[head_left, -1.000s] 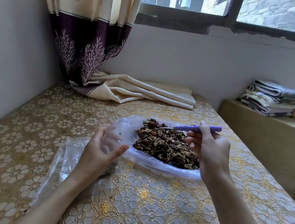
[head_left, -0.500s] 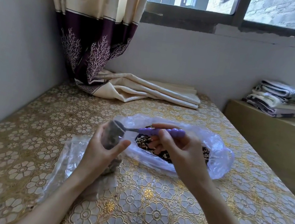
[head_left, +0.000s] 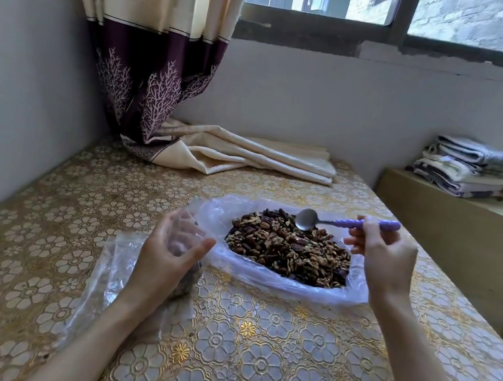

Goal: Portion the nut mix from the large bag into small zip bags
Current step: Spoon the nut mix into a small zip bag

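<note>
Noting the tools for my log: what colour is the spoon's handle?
Purple, on the spoon gripped by the right hand; the bowl is silver metal. Head view shows it.

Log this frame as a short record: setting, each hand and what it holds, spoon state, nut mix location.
setting: table with floral gold cloth, curtain at the far left corner
left hand: grips the small zip bag, mouth held open
right hand: pinches the purple handle of the spoon
spoon state: bowl empty, over the nut mix
nut mix location: in the large bag, open on the table
</note>
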Motion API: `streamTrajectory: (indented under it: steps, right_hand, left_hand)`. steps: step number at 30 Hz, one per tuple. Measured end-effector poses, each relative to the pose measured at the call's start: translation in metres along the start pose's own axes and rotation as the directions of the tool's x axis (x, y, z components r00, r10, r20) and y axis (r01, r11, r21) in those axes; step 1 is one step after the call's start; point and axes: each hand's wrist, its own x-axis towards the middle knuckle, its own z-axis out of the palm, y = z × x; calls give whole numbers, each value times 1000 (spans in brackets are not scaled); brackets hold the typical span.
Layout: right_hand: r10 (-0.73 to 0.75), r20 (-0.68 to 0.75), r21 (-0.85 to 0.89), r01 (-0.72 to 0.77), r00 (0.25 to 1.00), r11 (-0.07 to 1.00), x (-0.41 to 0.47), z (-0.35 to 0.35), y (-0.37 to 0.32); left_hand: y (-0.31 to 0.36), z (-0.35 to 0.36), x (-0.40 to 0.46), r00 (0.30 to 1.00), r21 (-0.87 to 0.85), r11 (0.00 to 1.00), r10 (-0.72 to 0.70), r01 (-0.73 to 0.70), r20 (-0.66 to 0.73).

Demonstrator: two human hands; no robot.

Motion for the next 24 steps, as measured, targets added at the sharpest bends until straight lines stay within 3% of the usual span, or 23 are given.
streamTrajectory:
  steps: [7, 15, 20, 24]
  right_hand:
    - [-101, -22, -284, 90, 995, 954, 0, 0, 5]
    - [32, 112, -160, -14, 993, 987, 3, 1, 9]
    - [183, 217, -24, -182, 959, 983, 3, 6, 12]
    - [241, 175, 56, -255, 954, 965, 1, 8, 12]
  left_hand:
    - [-4, 1, 0, 1000, 3, 1000, 4, -4, -31]
    - [-5, 1, 1, 999, 8, 1000, 11, -11, -32]
    - [-4, 1, 1, 1000, 11, 1000, 14, -14, -22]
    - [-3, 1, 1, 1000, 16, 1000, 15, -15, -16]
